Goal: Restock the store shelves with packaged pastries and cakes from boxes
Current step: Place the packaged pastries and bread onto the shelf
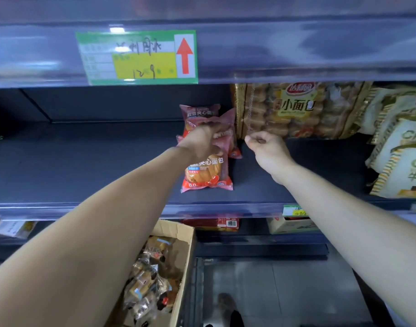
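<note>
— While the left hand (203,140) reaches in over the dark grey flat metal shelf (84,161), what has it got?
— Its fingers are curled round a red-and-pink glossy plastic bread packet (222,133), the middle one of three in a row running front to back. The front packet (207,175) lies flat, near the shelf's clear plastic edge rail (107,207); the rear packet (199,112) stands upright behind.
— And the right hand (264,147)?
— Fingers curled in, thumb against forefinger, at the lower left corner of the large crinkled clear bag of small golden round breads (296,109). Whether it pinches the film I cannot tell.
— Room to move?
— Left of the row the shelf's dark surface stretches wide. On the right the big bag stands just beside the row, with pale green-and-white croissant packets (402,149) stacked beyond it.
— Containers?
— A brown cardboard box (186,251), flaps open, sits below the shelf edge and holds a heap of clear-wrapped pastries (143,279)
</note>
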`<state>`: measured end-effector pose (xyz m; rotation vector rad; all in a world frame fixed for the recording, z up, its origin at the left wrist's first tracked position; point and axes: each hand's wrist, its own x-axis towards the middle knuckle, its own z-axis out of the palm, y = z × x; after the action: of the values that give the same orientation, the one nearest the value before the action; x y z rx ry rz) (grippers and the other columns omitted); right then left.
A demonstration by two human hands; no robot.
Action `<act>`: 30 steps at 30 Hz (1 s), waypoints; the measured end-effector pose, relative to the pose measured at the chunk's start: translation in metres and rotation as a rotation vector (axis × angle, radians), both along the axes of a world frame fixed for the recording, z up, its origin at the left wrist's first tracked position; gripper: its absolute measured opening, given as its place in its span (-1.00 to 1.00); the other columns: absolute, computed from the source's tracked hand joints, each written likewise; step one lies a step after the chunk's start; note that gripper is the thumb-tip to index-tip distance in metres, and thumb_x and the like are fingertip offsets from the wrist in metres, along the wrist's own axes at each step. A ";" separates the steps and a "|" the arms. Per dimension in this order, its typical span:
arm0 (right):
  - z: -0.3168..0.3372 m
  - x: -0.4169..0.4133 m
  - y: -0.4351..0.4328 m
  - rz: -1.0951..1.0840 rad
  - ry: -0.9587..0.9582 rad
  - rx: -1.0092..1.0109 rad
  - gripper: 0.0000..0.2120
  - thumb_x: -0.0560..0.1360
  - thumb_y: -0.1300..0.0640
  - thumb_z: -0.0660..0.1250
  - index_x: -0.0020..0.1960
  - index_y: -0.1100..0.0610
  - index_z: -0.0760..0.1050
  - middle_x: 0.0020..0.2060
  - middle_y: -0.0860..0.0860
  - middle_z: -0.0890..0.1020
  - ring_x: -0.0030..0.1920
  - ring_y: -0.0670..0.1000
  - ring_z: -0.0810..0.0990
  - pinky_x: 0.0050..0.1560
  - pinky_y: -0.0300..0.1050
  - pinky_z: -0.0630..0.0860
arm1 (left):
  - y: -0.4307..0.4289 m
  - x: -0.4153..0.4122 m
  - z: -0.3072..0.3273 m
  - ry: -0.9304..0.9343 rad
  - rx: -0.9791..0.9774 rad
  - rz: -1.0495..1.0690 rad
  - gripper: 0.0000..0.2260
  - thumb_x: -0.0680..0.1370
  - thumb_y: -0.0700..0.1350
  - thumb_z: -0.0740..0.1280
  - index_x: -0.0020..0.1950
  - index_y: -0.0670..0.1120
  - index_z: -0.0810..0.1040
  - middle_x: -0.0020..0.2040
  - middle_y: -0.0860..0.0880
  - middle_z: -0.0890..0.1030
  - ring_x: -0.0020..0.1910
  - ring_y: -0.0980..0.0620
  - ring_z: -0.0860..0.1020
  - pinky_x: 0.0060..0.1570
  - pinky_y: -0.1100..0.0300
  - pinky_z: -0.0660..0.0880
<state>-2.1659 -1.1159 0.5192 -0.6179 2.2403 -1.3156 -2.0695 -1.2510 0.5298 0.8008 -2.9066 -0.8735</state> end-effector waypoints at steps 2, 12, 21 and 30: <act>-0.003 0.003 -0.001 0.009 -0.002 0.008 -0.78 0.57 0.05 0.26 0.14 0.14 0.54 -0.09 -0.04 0.53 -0.10 -0.08 0.45 -0.28 -0.39 0.31 | -0.005 0.010 -0.004 0.069 0.009 0.069 -0.43 0.44 -0.17 0.45 0.42 0.00 0.37 0.37 -0.04 0.45 0.33 -0.04 0.42 0.19 0.29 0.31; 0.003 0.053 -0.020 0.077 0.107 -0.006 -0.80 0.57 0.09 0.26 0.15 0.11 0.54 0.06 0.00 0.60 0.04 -0.02 0.55 -0.02 -0.21 0.42 | -0.016 0.095 -0.020 0.298 -0.057 0.370 -0.74 0.51 -0.24 0.31 0.20 -0.16 0.54 0.17 -0.14 0.53 0.18 -0.10 0.47 0.14 0.23 0.35; -0.070 0.184 -0.046 0.588 -0.004 0.226 -0.85 0.51 0.23 0.32 0.04 0.25 0.58 -0.14 0.07 0.60 -0.11 -0.01 0.53 -0.03 -0.18 0.42 | 0.008 0.238 -0.110 0.030 0.259 0.590 -0.83 0.51 -0.30 0.23 0.02 -0.16 0.56 -0.07 -0.17 0.62 -0.01 -0.18 0.60 -0.16 0.18 0.42; -0.204 0.263 -0.048 0.800 -0.038 0.756 -0.72 0.55 0.20 0.25 0.21 0.28 0.52 0.20 0.16 0.56 0.22 0.14 0.51 0.17 -0.14 0.41 | 0.047 0.331 -0.224 -0.465 0.423 0.507 -0.49 0.48 -0.10 0.36 0.43 -0.01 0.35 0.32 -0.07 0.48 0.27 -0.07 0.47 0.21 0.21 0.38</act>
<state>-1.9031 -1.1641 0.3155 -1.0008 1.8999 -0.0749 -1.7389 -1.2040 0.3062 1.8917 -2.6299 -1.3968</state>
